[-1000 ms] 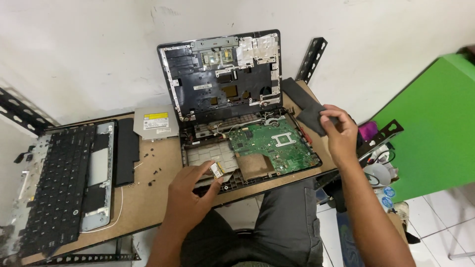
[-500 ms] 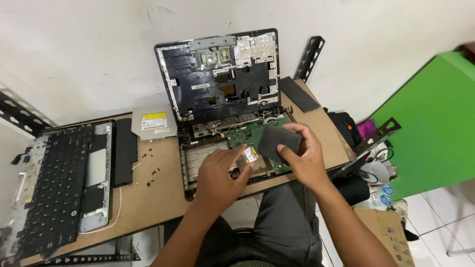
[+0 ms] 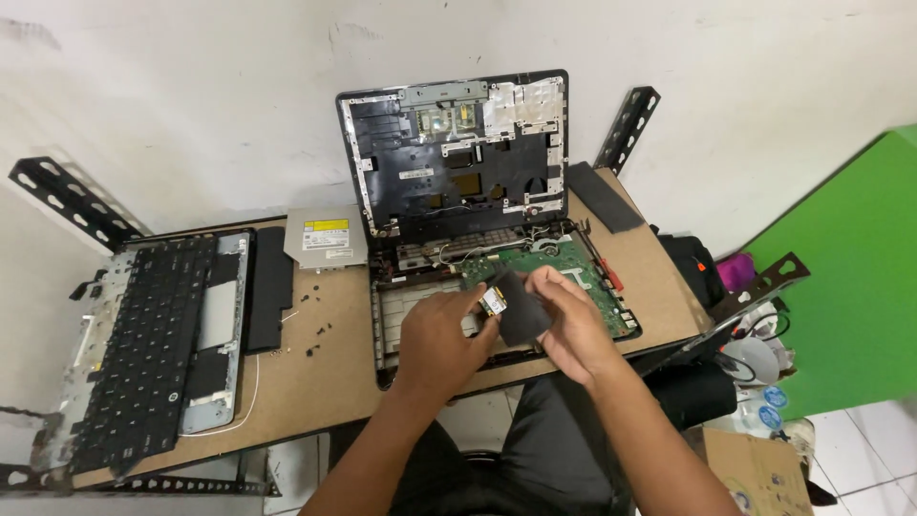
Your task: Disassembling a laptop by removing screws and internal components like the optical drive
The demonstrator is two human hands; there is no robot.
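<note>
The left hand pinches a small green circuit card, touching the flat black rectangular pouch which the right hand grips.

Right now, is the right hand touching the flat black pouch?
Touching: the head view shows the right hand pinching the flat black pouch between thumb and fingers.

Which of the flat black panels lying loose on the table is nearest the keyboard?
The black panel beside the keyboard assembly, left of the optical drive; the other panel lies at the right.
</note>
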